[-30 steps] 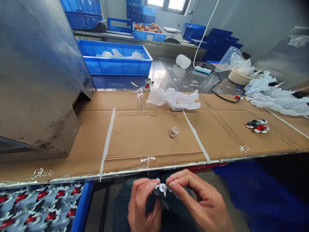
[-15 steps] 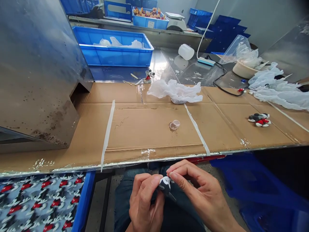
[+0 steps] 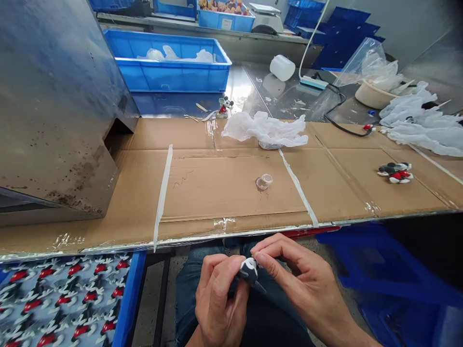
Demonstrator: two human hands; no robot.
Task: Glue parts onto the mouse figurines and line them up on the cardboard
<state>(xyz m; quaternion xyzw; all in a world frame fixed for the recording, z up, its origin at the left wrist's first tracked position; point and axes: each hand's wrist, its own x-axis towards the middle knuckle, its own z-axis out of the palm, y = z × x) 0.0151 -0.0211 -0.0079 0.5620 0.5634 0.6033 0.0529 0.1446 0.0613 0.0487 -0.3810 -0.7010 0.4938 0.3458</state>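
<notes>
A small black-and-white clay mouse figure (image 3: 249,270) is held between my hands above my lap, and my fingers hide part of it. My left hand (image 3: 220,301) grips it from below. My right hand (image 3: 300,272) pinches its upper side between thumb and forefinger. A thin dark pointed piece juts from its lower edge. Out on the cardboard lie a finished mouse figure (image 3: 395,172) on its side and a pair of small transparent cups (image 3: 264,181). Another figure (image 3: 224,107) stands upright at the cardboard's far edge.
Cardboard taped over the bench (image 3: 231,193) runs in front of me. A steel machine housing (image 3: 54,120) rises at the left. Beyond lie crumpled white plastic film (image 3: 264,130) and a blue crate (image 3: 170,77) holding plastic bags. Mouse-print fabric (image 3: 61,301) fills the lower left.
The view has tilted lower, so the bench sits higher in the picture. The figure stays pinched between both hands, with my fingers shifted slightly around it.
</notes>
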